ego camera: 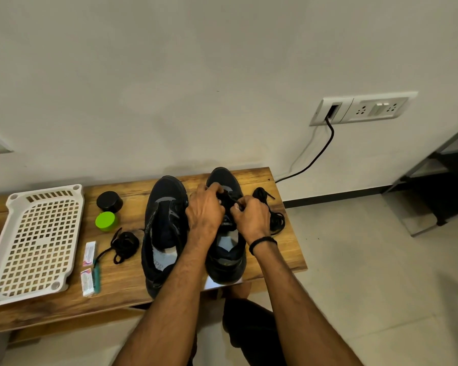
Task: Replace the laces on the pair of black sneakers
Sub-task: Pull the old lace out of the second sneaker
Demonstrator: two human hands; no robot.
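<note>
Forearms crossed the near edge of the bench (132, 276), both hands working at one of the black sneakers.

Set against the wall, the wooden bench ended on the right at open floor tiles. A white perforated tray (37, 241) filled its left part, close to the near edge. The left sneaker (161, 220) and right sneaker (226, 268) stood side by side, toes to the wall, heels at the near edge. The left hand (205, 210) and right hand (250, 217), fingers curled, pinched a black lace (226, 199) over the right sneaker's eyelets. A lace heap (275, 220) lay between that shoe and the bench's right edge. A lace coil (124, 244) lay left of the pair, near a black jar (109, 201) and a green lid (105, 221).
</note>
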